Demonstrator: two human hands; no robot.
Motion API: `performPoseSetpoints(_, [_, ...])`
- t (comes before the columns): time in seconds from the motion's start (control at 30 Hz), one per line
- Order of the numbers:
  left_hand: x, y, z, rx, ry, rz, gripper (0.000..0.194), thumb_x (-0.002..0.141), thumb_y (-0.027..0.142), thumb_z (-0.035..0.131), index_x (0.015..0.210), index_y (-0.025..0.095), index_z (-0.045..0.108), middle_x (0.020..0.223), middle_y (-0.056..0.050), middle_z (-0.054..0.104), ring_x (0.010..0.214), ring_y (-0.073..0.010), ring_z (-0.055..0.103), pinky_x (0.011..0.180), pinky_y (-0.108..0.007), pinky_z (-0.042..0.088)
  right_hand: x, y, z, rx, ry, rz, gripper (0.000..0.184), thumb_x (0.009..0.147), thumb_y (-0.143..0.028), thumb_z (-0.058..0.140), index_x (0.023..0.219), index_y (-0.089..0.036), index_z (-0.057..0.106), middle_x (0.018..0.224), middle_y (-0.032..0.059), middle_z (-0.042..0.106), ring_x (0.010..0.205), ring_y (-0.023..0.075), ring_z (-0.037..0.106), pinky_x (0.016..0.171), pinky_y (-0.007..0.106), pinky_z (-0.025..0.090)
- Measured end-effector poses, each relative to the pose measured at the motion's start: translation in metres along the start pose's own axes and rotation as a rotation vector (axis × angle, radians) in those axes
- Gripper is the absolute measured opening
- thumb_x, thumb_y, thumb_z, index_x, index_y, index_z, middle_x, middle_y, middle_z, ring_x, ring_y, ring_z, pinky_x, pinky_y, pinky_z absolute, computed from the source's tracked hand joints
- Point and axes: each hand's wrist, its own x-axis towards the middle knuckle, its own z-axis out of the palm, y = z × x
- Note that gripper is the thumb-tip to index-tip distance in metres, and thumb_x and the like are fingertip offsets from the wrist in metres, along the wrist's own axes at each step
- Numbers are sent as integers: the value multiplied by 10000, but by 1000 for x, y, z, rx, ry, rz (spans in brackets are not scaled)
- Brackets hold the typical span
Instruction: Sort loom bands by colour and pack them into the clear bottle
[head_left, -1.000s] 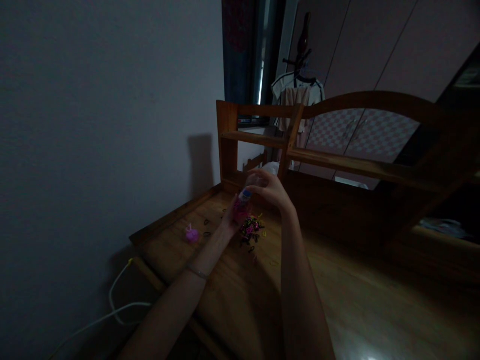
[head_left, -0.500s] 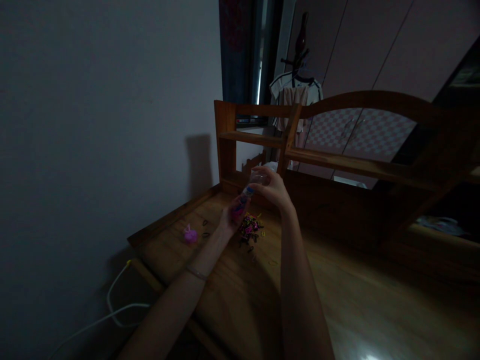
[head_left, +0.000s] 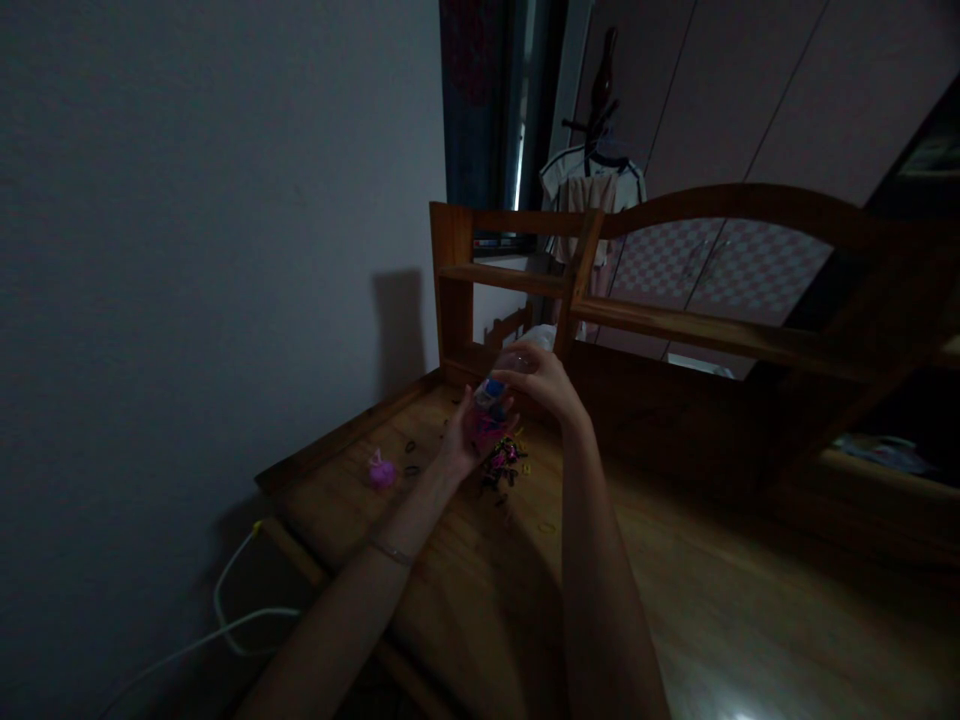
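A clear plastic container (head_left: pixel 513 362) with a blue patch is held tilted above the desk, its lower end toward my left hand. My right hand (head_left: pixel 541 378) grips its upper part from above, thumb and fingers closed on it. My left hand (head_left: pixel 466 440), palm up, cups the lower end with the fingers curled around it. Pink bands (head_left: pixel 489 432) show at that end; whether they lie inside the container or on the palm is hard to tell. Just beneath, partly hidden by my left hand, is a pile of small black, pink and yellow elastic bands (head_left: pixel 504 460).
A pink-purple pouch-like object (head_left: pixel 381 470) and several loose bands lie left on the wooden desk (head_left: pixel 480 590). One yellow band (head_left: pixel 546 527) lies nearer me. A wooden shelf (head_left: pixel 577 270) rises at the back. A white cable (head_left: pixel 225 620) hangs by the left edge.
My left hand has opened a little and turned, showing more of the pink bands and the blue patch. My right hand has shifted slightly downward with the container.
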Motion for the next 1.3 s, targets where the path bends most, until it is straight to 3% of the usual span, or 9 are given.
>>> performPoseSetpoints(0.13, [-1,-2,5,9,-4,-8,283,948,391,516,1088,194,662,1129,-75,706,1066,-232,663,1035,-501,453,0,-5,3,6,-35,26,401,668,-350,774,1024,-188,684,942,42,700,873,216,662,801,349,530])
performPoseSetpoints(0.4, [-2,0,9,5,36,28,248,935,302,515,1083,180,673,1091,-89,718,1014,-229,683,975,-471,503,1,-3,5,17,26,45,442,677,-345,759,1077,-181,667,965,58,699,871,220,663,778,352,540])
performPoseSetpoints(0.77, [10,2,-11,-15,89,60,230,899,273,556,1019,114,672,1019,-121,726,983,-229,690,985,-447,514,5,7,6,-2,80,4,461,672,-376,764,1079,-186,659,967,53,692,869,215,661,795,368,533])
performPoseSetpoints(1.3, [19,1,-18,64,271,68,223,911,182,582,1123,183,651,867,-30,733,671,-136,692,674,-244,590,3,2,-2,-54,84,-4,462,677,-387,753,1094,-219,647,997,48,685,905,235,656,809,391,525])
